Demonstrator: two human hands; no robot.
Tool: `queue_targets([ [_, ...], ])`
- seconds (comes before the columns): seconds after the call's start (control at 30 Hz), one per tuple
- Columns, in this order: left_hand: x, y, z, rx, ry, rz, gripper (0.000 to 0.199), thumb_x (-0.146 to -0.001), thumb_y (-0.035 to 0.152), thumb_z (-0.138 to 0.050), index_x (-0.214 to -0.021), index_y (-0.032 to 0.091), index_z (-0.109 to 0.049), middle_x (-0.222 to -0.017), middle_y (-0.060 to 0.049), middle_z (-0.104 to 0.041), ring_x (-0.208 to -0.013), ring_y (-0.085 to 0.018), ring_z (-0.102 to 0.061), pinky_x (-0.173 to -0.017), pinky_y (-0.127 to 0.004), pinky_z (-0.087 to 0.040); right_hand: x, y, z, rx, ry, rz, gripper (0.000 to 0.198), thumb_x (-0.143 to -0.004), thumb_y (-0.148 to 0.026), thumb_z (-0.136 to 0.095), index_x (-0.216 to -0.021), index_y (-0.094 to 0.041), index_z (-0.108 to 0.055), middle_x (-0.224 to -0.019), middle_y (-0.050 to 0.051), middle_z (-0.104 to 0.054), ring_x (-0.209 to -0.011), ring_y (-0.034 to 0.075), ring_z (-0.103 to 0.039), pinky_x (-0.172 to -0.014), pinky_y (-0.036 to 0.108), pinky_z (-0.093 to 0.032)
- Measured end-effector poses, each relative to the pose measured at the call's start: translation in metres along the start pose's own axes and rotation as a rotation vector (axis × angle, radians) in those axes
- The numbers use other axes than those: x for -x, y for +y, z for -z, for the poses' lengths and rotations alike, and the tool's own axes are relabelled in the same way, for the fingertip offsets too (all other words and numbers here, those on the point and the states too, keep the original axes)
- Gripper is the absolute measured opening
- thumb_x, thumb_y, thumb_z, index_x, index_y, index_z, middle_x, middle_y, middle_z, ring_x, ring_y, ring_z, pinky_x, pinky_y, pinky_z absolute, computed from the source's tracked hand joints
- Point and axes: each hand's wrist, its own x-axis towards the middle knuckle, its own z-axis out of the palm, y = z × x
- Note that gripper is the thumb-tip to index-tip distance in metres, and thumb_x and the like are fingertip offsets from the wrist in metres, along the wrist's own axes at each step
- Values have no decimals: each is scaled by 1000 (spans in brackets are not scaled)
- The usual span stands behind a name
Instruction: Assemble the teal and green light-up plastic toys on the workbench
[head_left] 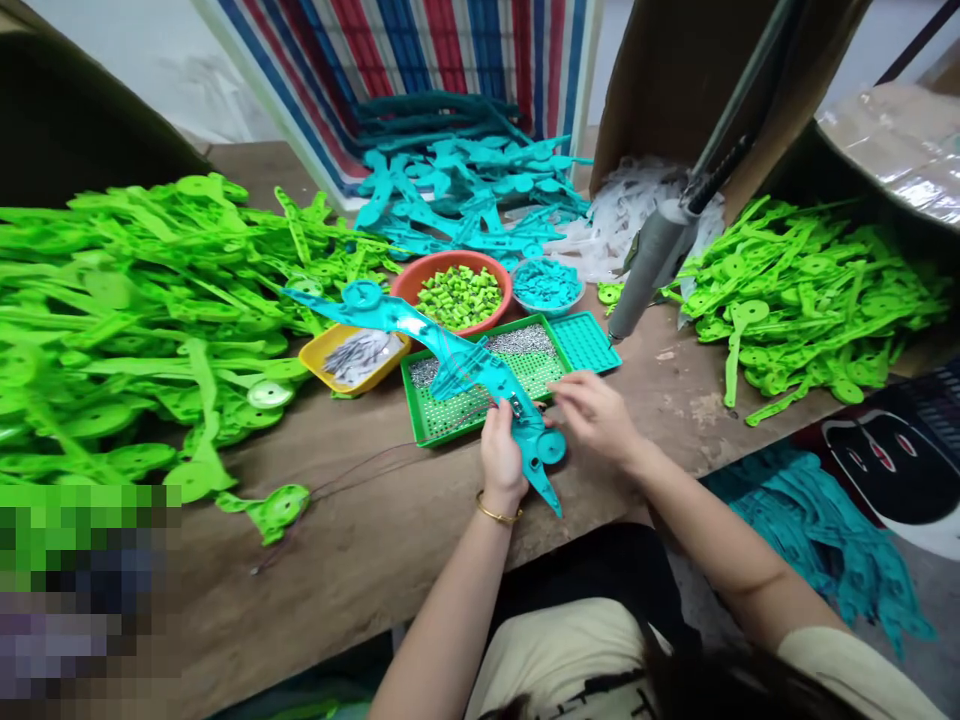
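Note:
My left hand (501, 462), with a gold bangle at the wrist, grips a long turquoise plastic shell (480, 368) near its lower end. The shell lies tilted across the trays, its far end pointing left. Thin dark wires (360, 465) trail from it across the table to the left. My right hand (596, 412) is closed in a pinch just right of the shell, above the edge of the green perforated tray (411, 405). Whatever sits between its fingertips is too small to make out. Small metal parts (529, 340), seemingly screws, lie in that tray.
An orange bowl (504, 285) holds small green-and-dark parts. Beside it are a tub of turquoise pieces (547, 284) and a yellow tray (309, 352). Green piles (112, 300) flank the table, with turquoise shells (465, 195) behind. A grey hanging screwdriver (654, 262) angles down at right.

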Motion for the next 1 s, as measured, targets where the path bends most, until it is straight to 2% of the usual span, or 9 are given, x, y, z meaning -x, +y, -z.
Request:
queue_targets([
  [0.07,2,2,-1,-12,-42,48,41,-71,57,-70,-79,18,-59,-67,0,-65,-63,-16,-65,-64,-29,-53,0,27,20,72,222,-265,30,-95,-31,-42,-108,-20,-68,-99,8,-68,-93,19,-62,-85,34,-51],
  [0.1,2,2,-1,-20,-62,66,42,-72,58,-69,-80,17,-59,-67,-1,-66,-63,-17,-66,-62,-30,-54,-3,42,28,151,255,-406,34,-96,-31,-39,-110,-17,-67,-103,10,-68,-94,19,-62,-86,34,-50],
  [0.17,3,3,-1,-35,-85,89,45,-71,59,-68,-80,17,-58,-69,-3,-69,-62,-19,-68,-59,-31,-54,-15,71,39,272,156,-560,35,-93,-30,-42,-111,-13,-66,-105,13,-69,-90,20,-62,-84,34,-50],
  [0.3,2,3,-2,-44,-67,88,45,-71,59,-68,-80,17,-54,-69,-3,-69,-60,-20,-69,-58,-31,-55,-38,101,38,358,19,-605,29,-89,-33,-49,-95,-16,-73,-97,11,-69,-90,22,-63,-85,33,-47],
  [0.5,0,2,-1,-59,-41,63,42,-71,57,-68,-79,18,-54,-69,-2,-69,-63,-20,-70,-61,-32,-57,-47,87,23,430,30,-644,27,-88,-30,-48,-89,-19,-72,-100,12,-69,-88,23,-64,-79,32,-45],
  [0.6,0,3,0,-77,-53,82,45,-72,60,-66,-80,17,-54,-67,-3,-68,-61,-20,-70,-61,-32,-56,-57,87,28,401,66,-665,24,-85,-29,-51,-86,-18,-71,-89,8,-71,-80,20,-63,-72,28,-45],
  [0.77,0,4,1,-82,-57,77,48,-69,62,-68,-80,17,-55,-69,-4,-70,-59,-21,-69,-55,-31,-55,-64,107,60,333,112,-694,24,-82,-27,-50,-81,-14,-71,-81,5,-73,-72,16,-62,-64,23,-44],
  [0.93,0,6,1,-72,-60,100,46,-70,60,-69,-81,17,-56,-73,-5,-71,-58,-20,-68,-56,-34,-56,-34,127,105,411,174,-799,27,-80,-22,-48,-83,-10,-72,-83,11,-74,-73,20,-63,-67,28,-45],
  [1.0,0,6,2,-66,-74,98,45,-71,58,-68,-82,17,-56,-74,-5,-71,-59,-21,-68,-57,-36,-57,-22,127,112,473,182,-819,29,-81,-21,-47,-88,-10,-73,-90,16,-73,-82,25,-64,-75,33,-46],
])
